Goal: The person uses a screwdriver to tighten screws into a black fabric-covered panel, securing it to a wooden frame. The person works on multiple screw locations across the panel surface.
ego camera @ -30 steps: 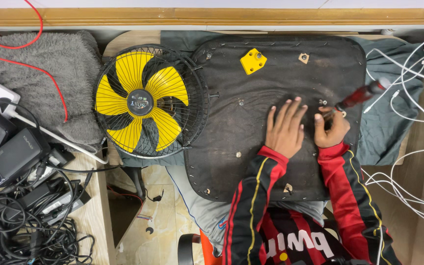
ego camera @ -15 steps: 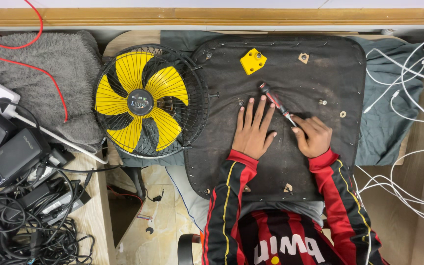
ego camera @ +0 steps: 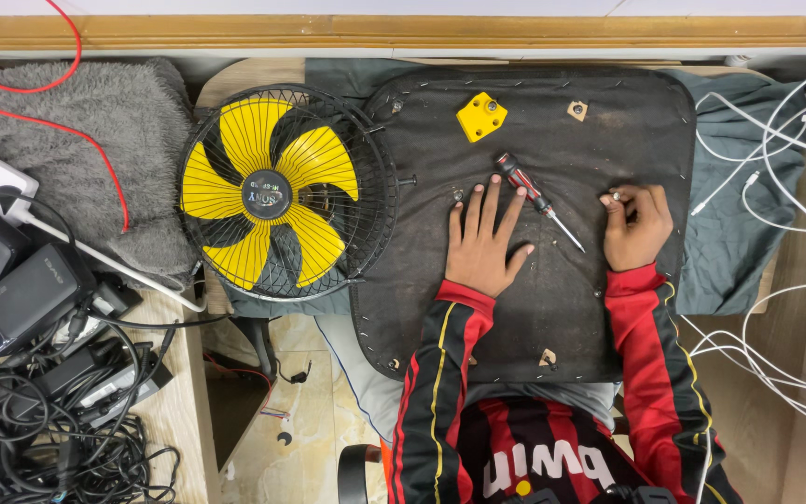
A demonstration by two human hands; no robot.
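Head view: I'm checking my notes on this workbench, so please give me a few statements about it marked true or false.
1. The left hand lies flat on the dark board. True.
2. The right hand grips the screwdriver. False: the screwdriver lies loose on the board between the hands.
3. The fan has yellow blades. True.
4. The yellow block sits inside the fan's cage. False: it lies on the board.

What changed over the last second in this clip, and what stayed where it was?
The right hand let go of the red-and-black screwdriver, which now lies on the black fabric-covered panel between the hands, and now pinches a small metal screw further right. The left hand slid left and rests flat on the panel. The yellow-bladed caged fan and the yellow plastic bracket stayed put.
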